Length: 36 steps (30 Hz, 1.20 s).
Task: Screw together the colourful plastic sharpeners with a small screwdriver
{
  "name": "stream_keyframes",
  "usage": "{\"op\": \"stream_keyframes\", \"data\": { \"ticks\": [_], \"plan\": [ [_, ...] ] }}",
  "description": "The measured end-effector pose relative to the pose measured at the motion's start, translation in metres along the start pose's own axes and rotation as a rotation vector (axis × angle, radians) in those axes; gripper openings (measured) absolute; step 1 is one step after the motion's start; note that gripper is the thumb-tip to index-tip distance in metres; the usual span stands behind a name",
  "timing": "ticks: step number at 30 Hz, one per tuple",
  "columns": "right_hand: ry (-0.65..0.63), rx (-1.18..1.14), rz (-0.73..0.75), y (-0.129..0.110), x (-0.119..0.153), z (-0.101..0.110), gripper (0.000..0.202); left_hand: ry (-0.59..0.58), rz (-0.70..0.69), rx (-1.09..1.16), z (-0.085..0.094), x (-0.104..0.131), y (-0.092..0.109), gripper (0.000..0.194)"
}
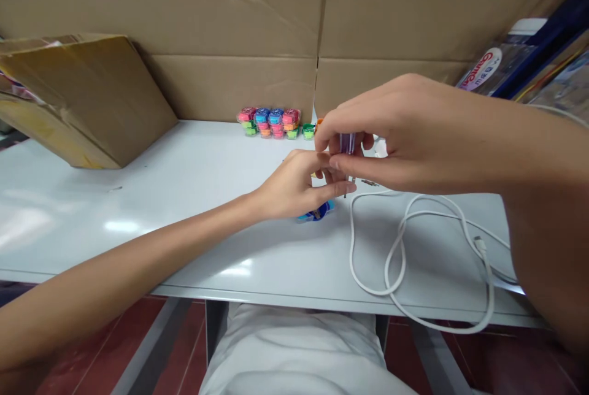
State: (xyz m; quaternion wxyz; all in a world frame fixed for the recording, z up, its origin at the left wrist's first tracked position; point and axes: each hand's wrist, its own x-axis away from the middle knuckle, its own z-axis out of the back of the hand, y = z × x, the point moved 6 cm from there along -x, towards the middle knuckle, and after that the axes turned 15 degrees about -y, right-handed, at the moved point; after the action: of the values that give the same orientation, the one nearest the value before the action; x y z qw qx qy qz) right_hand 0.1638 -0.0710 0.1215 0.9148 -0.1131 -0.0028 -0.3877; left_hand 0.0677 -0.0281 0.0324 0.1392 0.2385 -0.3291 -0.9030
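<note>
My right hand [391, 137] is closed around a screwdriver with a clear purple handle [347, 142], held over the table. Thin metal parts show below the handle, beside the thumb of my left hand [301, 183]. The left fingers are curled in a pinch close under the right ones; what lies between them is mostly hidden. A blue plastic piece [318, 212] rests on the table just below my left hand, partly covered by it. Close by on the right lies a small dark metal bit [369, 183].
Clear-wrapped stacks of colourful plastic pieces [276, 122] stand against the cardboard wall [239, 85]. An open cardboard box [101, 100] leans at the left. A white cable [400, 248] loops across the right side and over the front edge. A plastic bottle [501, 64] stands at far right.
</note>
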Motion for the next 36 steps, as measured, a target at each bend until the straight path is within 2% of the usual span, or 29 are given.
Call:
{"op": "stream_keyframes", "data": {
  "ticks": [4,7,10,13,18,23,28,32,36],
  "plan": [
    [-0.072,0.095,-0.015,0.01,-0.003,-0.002,0.02,-0.02,0.038,0.042,-0.002,-0.014,-0.014,0.015],
    [-0.072,0.098,-0.073,0.025,-0.005,-0.001,0.02,-0.086,0.039,0.097,-0.009,-0.034,-0.026,0.012],
    [-0.069,0.089,-0.139,0.044,-0.004,0.001,0.015,-0.165,0.038,0.037,-0.019,-0.052,-0.033,0.015],
    [-0.083,0.076,-0.156,0.056,0.0,0.002,0.014,-0.159,0.057,-0.003,-0.025,-0.061,-0.038,0.011],
    [-0.097,0.054,-0.194,0.059,0.005,0.006,0.025,-0.141,0.048,0.036,-0.031,-0.067,-0.043,0.009],
    [-0.069,0.069,-0.229,0.067,0.004,0.01,0.013,-0.146,0.064,0.063,-0.035,-0.074,-0.049,0.011],
    [-0.023,0.063,-0.234,0.068,0.008,0.015,0.011,-0.158,0.051,0.068,-0.038,-0.078,-0.049,0.013],
    [-0.008,0.078,-0.216,0.062,0.011,0.016,0.013,-0.173,0.062,0.075,-0.03,-0.074,-0.043,0.01],
    [-0.034,0.07,-0.203,0.061,0.007,0.011,0.015,-0.215,0.095,0.036,-0.013,-0.054,-0.032,0.001]
  ]
}}
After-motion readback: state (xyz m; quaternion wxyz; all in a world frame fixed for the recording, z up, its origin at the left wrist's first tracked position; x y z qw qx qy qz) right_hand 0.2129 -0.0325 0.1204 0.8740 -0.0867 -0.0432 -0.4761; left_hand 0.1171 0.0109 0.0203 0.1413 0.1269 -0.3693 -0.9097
